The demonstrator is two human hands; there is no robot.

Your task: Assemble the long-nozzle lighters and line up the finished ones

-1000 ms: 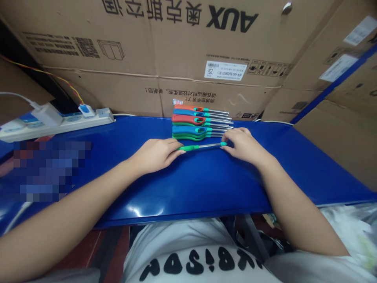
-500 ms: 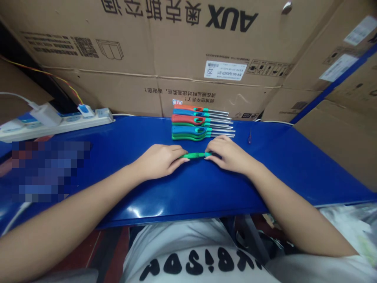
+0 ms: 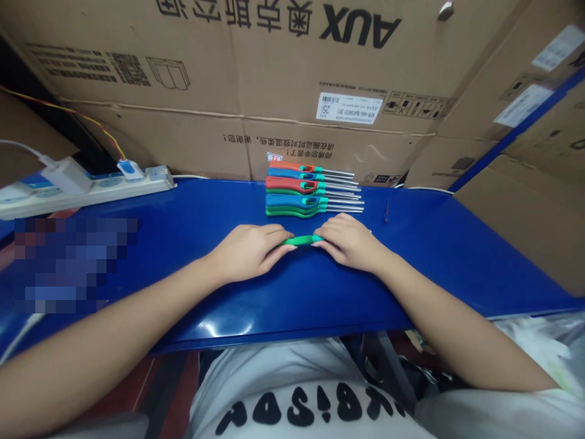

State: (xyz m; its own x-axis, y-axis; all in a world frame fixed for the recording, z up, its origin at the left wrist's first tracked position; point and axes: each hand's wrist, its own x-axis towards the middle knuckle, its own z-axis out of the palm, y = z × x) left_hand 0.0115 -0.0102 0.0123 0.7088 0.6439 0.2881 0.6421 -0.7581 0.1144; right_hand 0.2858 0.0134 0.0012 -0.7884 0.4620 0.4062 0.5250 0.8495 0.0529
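A green-handled tool (image 3: pixel 299 240) is gripped at both ends, centre of frame.
Only a short green stretch is seen on the blue table (image 3: pixel 274 299); both ends are hidden under the left hand (image 3: pixel 249 250) and right hand (image 3: pixel 350 244), whose fingers are curled closed on it. A stack of similar tools (image 3: pixel 297 190) is laid just behind. The contents of the cardboard boxes (image 3: pixel 274 73) are hidden.

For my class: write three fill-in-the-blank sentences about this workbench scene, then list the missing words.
1. The left hand and the right hand both grip one tool with a ____ handle.
2. The table is coloured ____.
3. The white power strip lies to the person's ____.
Missing words: green; blue; left.
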